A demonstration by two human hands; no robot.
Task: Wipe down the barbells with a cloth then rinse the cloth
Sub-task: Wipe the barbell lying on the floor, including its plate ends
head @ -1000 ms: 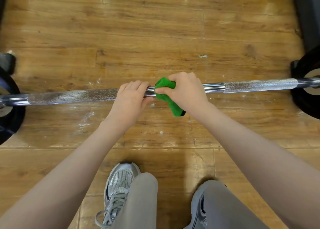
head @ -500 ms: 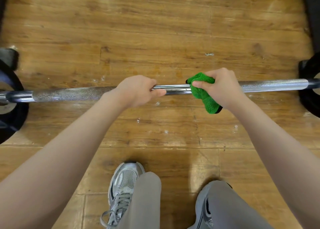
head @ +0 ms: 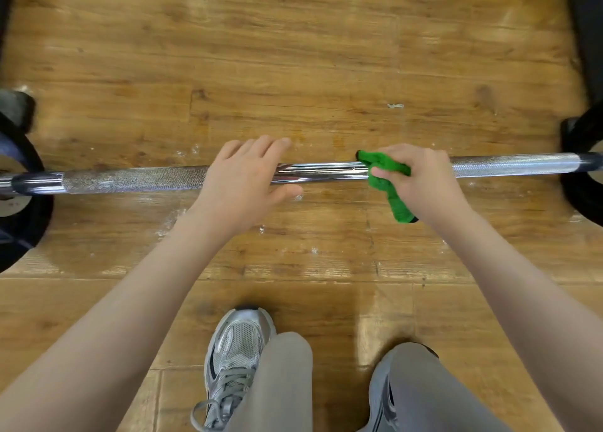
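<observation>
A: Two hands work the long chrome steel barbell [head: 326, 172], which lies across the brown wooden plank floor [head: 293, 56] with a black round weight plate [head: 19, 203] at the left end and another at the right. Where do we stand?

B: We hold the small green terry cloth [head: 388, 183] in our right hand [head: 421, 180]. Fingers and thumb are curled round the cloth and clamp it onto the smooth centre section, just beside the right knurled zone. One loose tail hangs below the bar toward us.

A: And our left hand [head: 241, 183]?

B: It sits over the bar with fingers extended and spread, thumb below; it grips nothing. We judge it is placed there to steady the bar against rolling while the cloth slides. Whether the palm actually touches the steel, we cannot tell.

A: Progress?

B: We judge wiping is under way; rinsing is not yet done. White flecks lie on the floor near the bar. Our grey mesh sneaker [head: 235, 360] is planted behind it, well apart.
</observation>
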